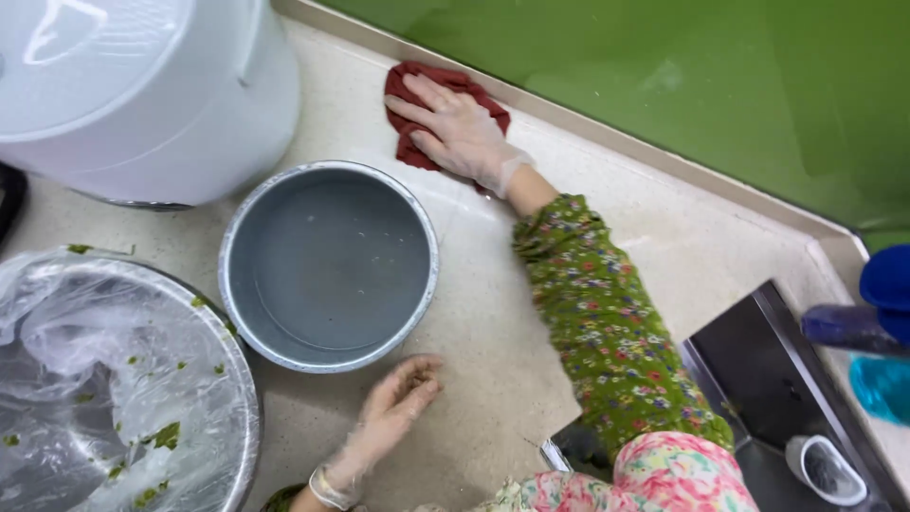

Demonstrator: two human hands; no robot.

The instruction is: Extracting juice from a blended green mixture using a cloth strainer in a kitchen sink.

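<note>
My right hand [460, 128], in a thin clear glove, presses flat on a dark red cloth [406, 95] at the back of the pale speckled counter [531, 313], next to the green wall. My left hand [398, 403], also gloved, rests on the counter with its fingers loosely curled and holds nothing; it lies just in front of an empty grey metal pot [327, 265]. My right sleeve is green with small flowers.
A large white appliance [142, 95] stands at the back left. A metal bowl [248, 422] lined with clear plastic and green scraps sits at the front left. A dark sink [777, 379] with a small cup lies to the right, with blue bottles [882, 322] beside it.
</note>
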